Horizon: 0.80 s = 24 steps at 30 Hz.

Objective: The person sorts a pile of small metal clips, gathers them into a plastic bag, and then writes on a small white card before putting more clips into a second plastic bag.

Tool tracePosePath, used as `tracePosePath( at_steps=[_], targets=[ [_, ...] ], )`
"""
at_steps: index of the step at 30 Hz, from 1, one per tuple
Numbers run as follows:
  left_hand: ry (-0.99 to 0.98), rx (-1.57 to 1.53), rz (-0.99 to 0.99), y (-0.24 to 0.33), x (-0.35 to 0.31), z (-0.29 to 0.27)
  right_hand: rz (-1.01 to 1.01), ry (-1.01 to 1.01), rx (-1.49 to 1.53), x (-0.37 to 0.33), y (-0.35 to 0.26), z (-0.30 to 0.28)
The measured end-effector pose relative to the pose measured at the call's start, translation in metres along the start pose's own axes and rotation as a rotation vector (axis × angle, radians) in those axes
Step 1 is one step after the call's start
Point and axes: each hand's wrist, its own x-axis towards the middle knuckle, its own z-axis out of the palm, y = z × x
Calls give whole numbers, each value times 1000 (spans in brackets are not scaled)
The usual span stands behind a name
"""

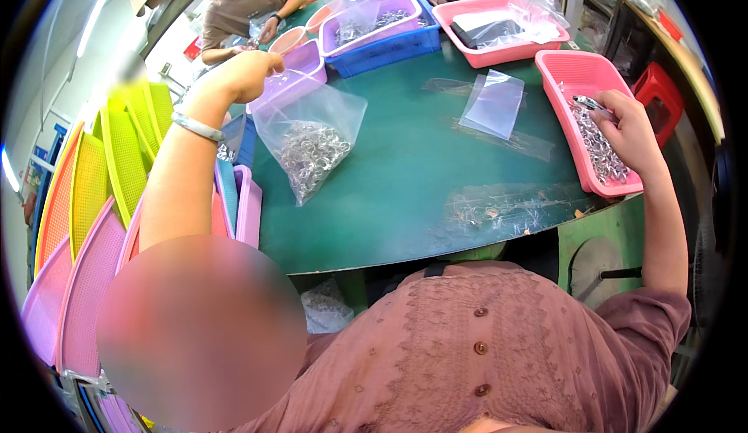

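Observation:
My left hand [245,77] is raised at the upper left, its fingers closed on the upper edge of a clear plastic bag [312,149]. Many small silver metal pieces fill the bag's lower part, and it hangs tilted over the table. On the right, my right hand [627,129] reaches into a long pink basket [549,82] partly filled with similar loose metal pieces [604,156]. Between its thumb and fingers is a small shiny metal piece [590,103]; its exact kind is hard to make out.
Flat clear bags [495,104] lie on the green table [389,215]. A wider pink basket [499,54] and a purple basket in a blue one [382,58] stand behind. Colourful baskets [89,176] are stacked at left. Another person [253,8] works across the table. A red stool [662,94] stands at right.

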Motion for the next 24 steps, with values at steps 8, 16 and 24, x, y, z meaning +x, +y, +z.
tracePosePath(
  at_steps=[8, 16, 24],
  targets=[
    [243, 4, 149, 16, -13, -9, 87, -73, 24, 19, 32, 7],
    [428, -78, 309, 102, -47, 2, 21, -12, -125, 59, 81, 22],
    [232, -196, 524, 179, -31, 43, 116, -96, -135, 53, 86, 20]
  ],
)
